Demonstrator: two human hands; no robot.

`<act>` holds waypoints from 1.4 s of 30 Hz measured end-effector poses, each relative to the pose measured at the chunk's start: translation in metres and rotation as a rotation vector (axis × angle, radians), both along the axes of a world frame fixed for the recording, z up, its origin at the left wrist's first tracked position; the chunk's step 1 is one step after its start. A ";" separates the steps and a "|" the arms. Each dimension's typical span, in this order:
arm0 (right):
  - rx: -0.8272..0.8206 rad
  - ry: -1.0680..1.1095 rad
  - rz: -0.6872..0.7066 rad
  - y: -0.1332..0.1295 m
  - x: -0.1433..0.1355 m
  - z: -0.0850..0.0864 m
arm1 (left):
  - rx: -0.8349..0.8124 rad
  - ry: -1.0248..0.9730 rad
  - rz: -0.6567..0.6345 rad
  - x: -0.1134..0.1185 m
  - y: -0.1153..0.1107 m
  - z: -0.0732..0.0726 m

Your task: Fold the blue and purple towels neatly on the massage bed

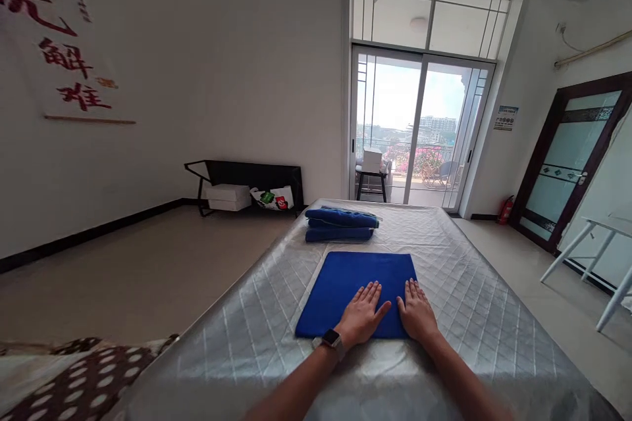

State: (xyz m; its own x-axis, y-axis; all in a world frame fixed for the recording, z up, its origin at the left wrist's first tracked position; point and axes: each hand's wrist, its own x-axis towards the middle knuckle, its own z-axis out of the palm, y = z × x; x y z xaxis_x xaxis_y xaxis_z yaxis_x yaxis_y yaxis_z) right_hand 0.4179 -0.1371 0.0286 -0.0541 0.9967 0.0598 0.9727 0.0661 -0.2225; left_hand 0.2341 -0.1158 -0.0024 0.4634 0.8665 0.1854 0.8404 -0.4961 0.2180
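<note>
A blue cloth (340, 283), folded into a flat rectangle, lies on the silver quilted cover (257, 309) of a bed or table. My left hand (360, 317), with a watch on its wrist, rests flat on the cloth near its middle, fingers spread a little. On the cloth's right edge lies my right hand (417, 312), palm down with fingers extended. Neither hand grips anything. Beyond the flat cloth sits a small stack of folded blue cloths (340, 225).
A brown polka-dot fabric (93, 381) is at the lower left. By the back wall stands a black rack (251, 174) with white boxes (228, 197) and a bag (273, 198). A white-legged table (597, 243) stands at the right.
</note>
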 end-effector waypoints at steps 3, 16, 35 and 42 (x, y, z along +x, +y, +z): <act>-0.006 0.009 0.000 -0.001 -0.002 0.004 | -0.009 0.044 0.143 -0.057 -0.003 -0.005; 0.128 0.049 0.056 -0.033 0.008 0.037 | -0.033 -0.029 0.126 -0.162 -0.050 0.016; 0.371 -0.310 0.517 -0.067 0.062 0.021 | 0.089 0.074 -0.038 -0.160 -0.079 0.051; 0.472 0.009 0.450 -0.062 0.072 0.028 | 0.422 0.052 -0.061 -0.169 -0.066 0.028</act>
State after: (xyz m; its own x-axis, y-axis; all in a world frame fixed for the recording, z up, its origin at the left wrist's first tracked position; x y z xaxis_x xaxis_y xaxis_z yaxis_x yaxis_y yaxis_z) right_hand 0.4894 -0.1996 0.0566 -0.4576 0.7431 0.4884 0.8253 0.5593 -0.0778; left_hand 0.0648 -0.1813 0.0260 0.5291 0.6906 0.4930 0.8115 -0.5817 -0.0561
